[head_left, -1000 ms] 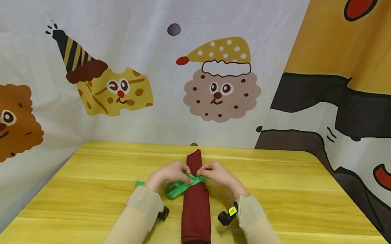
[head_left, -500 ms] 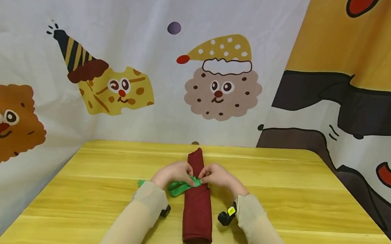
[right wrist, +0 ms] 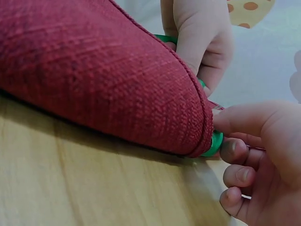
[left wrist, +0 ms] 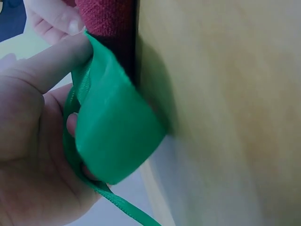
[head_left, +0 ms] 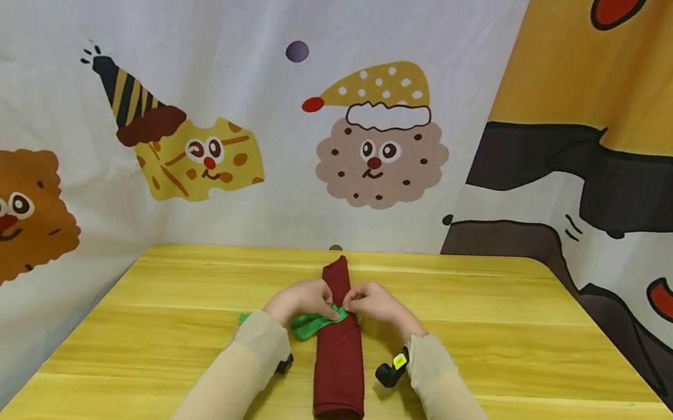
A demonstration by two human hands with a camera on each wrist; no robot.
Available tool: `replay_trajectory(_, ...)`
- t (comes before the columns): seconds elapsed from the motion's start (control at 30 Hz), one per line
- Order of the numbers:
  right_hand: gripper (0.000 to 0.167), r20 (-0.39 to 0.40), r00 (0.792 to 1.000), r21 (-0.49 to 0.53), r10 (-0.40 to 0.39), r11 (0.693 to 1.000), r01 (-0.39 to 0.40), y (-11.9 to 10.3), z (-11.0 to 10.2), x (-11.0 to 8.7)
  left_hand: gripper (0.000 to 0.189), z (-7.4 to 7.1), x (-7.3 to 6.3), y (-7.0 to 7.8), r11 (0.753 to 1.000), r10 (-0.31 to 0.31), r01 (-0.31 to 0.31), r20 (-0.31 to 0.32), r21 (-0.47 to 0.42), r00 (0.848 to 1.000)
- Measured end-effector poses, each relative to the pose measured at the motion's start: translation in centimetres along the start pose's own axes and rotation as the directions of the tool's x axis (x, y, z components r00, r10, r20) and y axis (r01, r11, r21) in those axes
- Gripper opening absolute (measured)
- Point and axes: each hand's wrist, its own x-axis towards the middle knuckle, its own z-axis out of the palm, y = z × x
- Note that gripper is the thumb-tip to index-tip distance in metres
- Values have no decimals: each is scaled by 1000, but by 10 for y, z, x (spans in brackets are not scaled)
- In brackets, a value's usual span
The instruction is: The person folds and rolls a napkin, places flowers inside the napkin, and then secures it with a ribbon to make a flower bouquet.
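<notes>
A rolled dark red cloth [head_left: 340, 372] lies lengthwise on the table, with a green ribbon [head_left: 311, 324] around its upper part. My left hand [head_left: 304, 298] grips the ribbon from the left side. In the left wrist view, a broad loop of ribbon [left wrist: 117, 127] hangs by the fingers and a thin tail runs down below. My right hand [head_left: 380, 302] reaches in from the right, thumb and index finger pinching at the ribbon on top of the roll. The right wrist view shows a bit of ribbon [right wrist: 215, 143] right by those fingertips, partly hidden behind the cloth.
The yellow wood-grain table [head_left: 498, 328] extends to both sides. Behind it hangs a white curtain [head_left: 238, 37] printed with cartoon biscuits and cheese. A ribbon end [head_left: 244, 318] shows left of my left wrist. Each wrist wears a small black camera [head_left: 392, 369].
My left hand has shifted slightly right, bringing both hands closer together over the roll. The ribbon loop at the left has moved a little right with it.
</notes>
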Motion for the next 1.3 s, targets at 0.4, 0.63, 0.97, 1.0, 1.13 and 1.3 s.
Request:
replay_trajectory(0.4, 14, -37, 999, 65, 14, 998, -11, 1, 2, -2, 57, 2, 6, 3, 993, -19, 18, 6, 117, 1000)
replay_trajectory(0.63, 13, -32, 999, 92, 27, 995, -25, 1, 0, -2, 58, 1, 10, 4, 994, -53, 51, 16, 93, 998)
replay_trajectory(0.97, 19, -23, 998, 58, 51, 997, -50, -1, -2, -4, 58, 3, 12, 2, 994, -105, 104, 23, 39, 994)
replay_trajectory(1.0, 20, -25, 998, 49, 51, 998, -50, -2, -1, -4, 58, 3, 12, 1, 994, -104, 103, 20, 36, 994)
replay_trajectory(1.13, 23, -43, 997, 39, 71, 997, -70, -4, 0, -4, 58, 4, 11, 2, 994, -106, 106, 7, 27, 994)
replay_trajectory(1.3, 21, -55, 996, 49, 74, 996, -71, -2, 0, -4, 57, 6, 10, 5, 993, -116, 116, -10, 29, 993)
